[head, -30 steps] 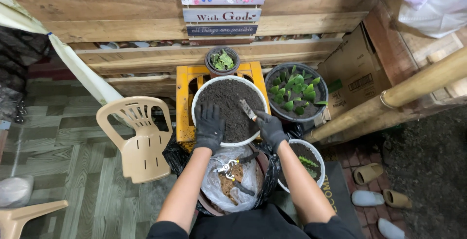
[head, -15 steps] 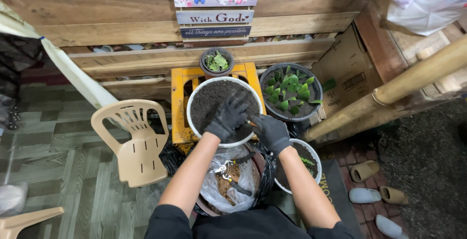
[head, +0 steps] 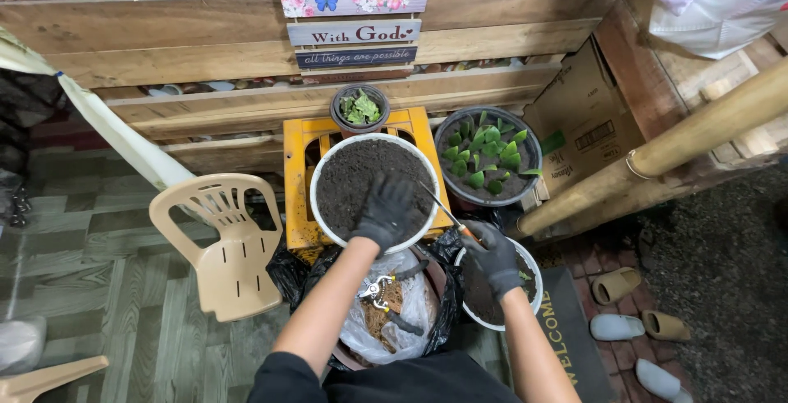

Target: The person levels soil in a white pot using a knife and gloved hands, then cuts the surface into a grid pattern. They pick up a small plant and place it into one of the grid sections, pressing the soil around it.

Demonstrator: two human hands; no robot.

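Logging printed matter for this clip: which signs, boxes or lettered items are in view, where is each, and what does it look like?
Hanging sign: on the wooden wall, top centre; three stacked plaques, floral, pale and dark blue.
Cardboard box: right of the seedling pot; brown, tilted, with printed label patches.
Doormat: floor at lower right, beside the right hand; dark with pale lettering.

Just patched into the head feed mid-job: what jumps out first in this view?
At centre, the left hand in a dark glove presses on the dark soil of a big white pot standing on a yellow crate. Just right of it, the gloved right hand holds a slim metal tool above a smaller white pot. Right of the big pot, a black tub of green seedlings sits against the wooden wall.
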